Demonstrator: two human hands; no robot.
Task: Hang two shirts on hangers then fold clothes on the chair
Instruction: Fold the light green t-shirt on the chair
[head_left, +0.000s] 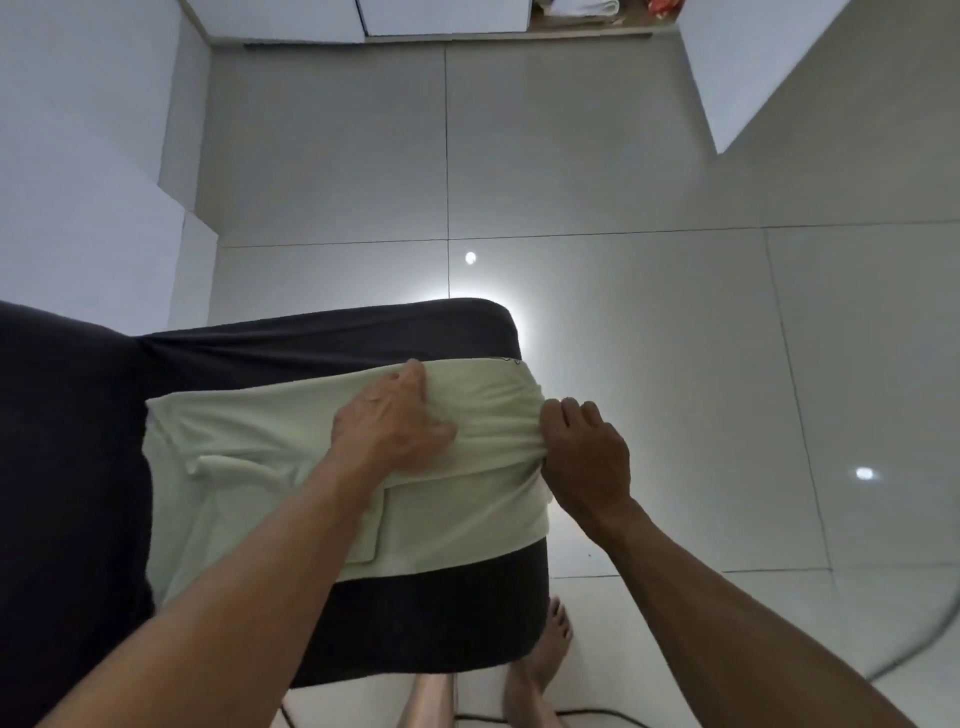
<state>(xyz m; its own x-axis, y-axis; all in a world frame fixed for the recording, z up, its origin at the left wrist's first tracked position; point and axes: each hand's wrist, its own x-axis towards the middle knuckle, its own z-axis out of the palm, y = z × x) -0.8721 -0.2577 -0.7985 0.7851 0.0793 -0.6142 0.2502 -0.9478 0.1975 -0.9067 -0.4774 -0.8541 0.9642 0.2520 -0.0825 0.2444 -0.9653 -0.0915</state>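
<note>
**Folding a pale green garment on the dark chair**

From the head camera, a pale green garment (270, 467) lies spread on the seat of a dark chair (415, 623). Its long side runs left to right across the seat, and its right end reaches the chair's right edge.

The left hand (389, 421) rests on top of the cloth near the middle. Its fingers curl a little into the fabric, so it looks like it is pinching a fold.

The right hand (584, 457) is at the right end of the garment. Its fingers are curled round the bunched edge and grip it.

The right hand is nearer the end that would fold over next, I think, toward the left.

A tiny dark mark shows at the far right corner of the cloth, too small to read. Bare feet (540, 670) stand on the white tiled floor (675, 364) close by.
</note>
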